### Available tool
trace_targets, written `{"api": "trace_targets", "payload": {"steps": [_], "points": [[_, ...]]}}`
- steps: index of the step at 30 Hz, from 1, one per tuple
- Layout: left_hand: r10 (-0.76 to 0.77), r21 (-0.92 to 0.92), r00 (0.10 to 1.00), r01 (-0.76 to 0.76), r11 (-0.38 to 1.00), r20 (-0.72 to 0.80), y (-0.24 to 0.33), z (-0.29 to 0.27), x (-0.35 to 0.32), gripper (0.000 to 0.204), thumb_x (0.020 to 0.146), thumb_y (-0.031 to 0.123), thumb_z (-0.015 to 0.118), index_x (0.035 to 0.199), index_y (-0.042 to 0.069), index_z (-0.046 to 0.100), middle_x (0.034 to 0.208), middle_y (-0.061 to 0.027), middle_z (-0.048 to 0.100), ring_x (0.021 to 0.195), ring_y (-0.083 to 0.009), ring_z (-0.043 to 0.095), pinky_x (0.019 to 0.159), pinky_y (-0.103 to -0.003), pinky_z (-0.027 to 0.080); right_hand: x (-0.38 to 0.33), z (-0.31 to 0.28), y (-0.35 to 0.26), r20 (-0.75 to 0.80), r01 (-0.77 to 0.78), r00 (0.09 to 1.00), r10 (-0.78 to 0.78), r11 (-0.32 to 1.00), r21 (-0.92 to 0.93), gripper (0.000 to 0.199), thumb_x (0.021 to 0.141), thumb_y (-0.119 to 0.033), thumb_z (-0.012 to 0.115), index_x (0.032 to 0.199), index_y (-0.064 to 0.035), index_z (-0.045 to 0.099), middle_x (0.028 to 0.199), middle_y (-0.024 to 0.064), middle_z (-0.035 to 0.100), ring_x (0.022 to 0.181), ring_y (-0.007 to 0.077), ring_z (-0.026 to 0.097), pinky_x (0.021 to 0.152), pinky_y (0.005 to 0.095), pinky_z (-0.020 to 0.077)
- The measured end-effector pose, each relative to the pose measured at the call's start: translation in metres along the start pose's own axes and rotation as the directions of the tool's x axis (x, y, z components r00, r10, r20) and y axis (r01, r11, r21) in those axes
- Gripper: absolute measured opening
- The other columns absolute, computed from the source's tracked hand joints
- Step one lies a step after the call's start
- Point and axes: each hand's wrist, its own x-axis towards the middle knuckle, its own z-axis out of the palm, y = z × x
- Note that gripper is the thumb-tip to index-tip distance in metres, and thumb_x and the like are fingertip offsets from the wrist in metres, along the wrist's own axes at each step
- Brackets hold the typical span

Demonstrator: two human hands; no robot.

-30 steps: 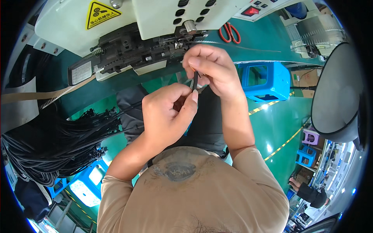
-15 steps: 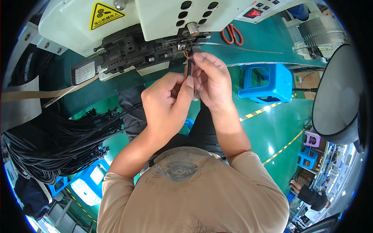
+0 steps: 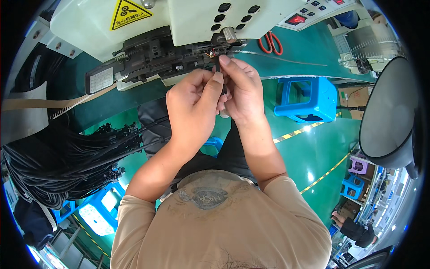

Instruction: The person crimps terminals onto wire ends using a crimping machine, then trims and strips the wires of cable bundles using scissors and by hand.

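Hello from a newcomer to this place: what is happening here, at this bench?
A seated person works by hand at a pale machine. The left hand pinches a thin black cable, while the right hand is at its upper end. Fine coloured wires show at that end, close to the machine's dark metal mechanism; whether they touch it, I cannot tell. A large bundle of black cables hangs at the person's left.

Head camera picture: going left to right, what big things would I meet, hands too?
Black cable bundle, left hand, right hand, upper blue stool, grey oval disc.
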Motion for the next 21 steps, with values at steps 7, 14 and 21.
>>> {"api": "trace_targets", "payload": {"steps": [7,14,21], "points": [[-0.001,-0.009,1.0,0.001,1.0,-0.005,0.002,0.0,0.002,0.022,0.097,0.012,0.056,0.084,-0.005,0.063,0.068,-0.0058,0.062,0.053,-0.0087,0.054,0.046,-0.022,0.04,0.001,0.007,0.001,-0.057,0.006,0.998,-0.004,0.999,0.035,0.029,0.093,-0.023,0.067,0.073,-0.0014,0.06,0.057,0.0025,0.053,0.042,0.0076,0.042,0.033,0.025,0.0373],[0.017,0.01,0.999,-0.016,1.0,-0.044,-0.003,-0.001,-0.001,0.022,0.098,0.013,0.057,0.085,-0.004,0.063,0.068,-0.0042,0.061,0.054,-0.0077,0.054,0.047,-0.021,0.04,-0.002,0.008,0.006,-0.066,0.008,0.998,-0.006,1.0,0.026,0.025,0.092,-0.02,0.067,0.076,-0.0017,0.062,0.06,0.0034,0.056,0.042,0.0073,0.042,0.037,0.0231,0.0367],[0.13,0.163,0.99,-0.137,0.977,0.056,0.0,-0.015,-0.025,0.014,0.092,0.007,0.063,0.084,-0.004,0.065,0.068,-0.0044,0.062,0.057,-0.0068,0.056,0.051,-0.022,0.043,-0.009,-0.014,-0.007,0.19,0.069,0.98,-0.054,0.995,-0.069,0.013,0.088,-0.011,0.064,0.081,0.0004,0.065,0.068,0.0062,0.064,0.048,0.0073,0.048,0.043,0.0201,0.0332]]}}
